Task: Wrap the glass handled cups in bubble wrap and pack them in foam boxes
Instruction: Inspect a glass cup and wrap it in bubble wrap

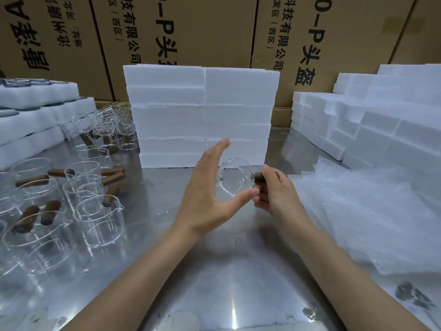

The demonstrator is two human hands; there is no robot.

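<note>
Where the right hand [274, 192] grips, the glass cup [236, 179] handle is mostly hidden.

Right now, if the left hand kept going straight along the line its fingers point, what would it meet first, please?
Probably the stack of white foam boxes. The left hand is open beside the glass cup, its fingers aimed up and away toward the stack's lower boxes. Depth is unclear, though nothing shows in between.
</note>
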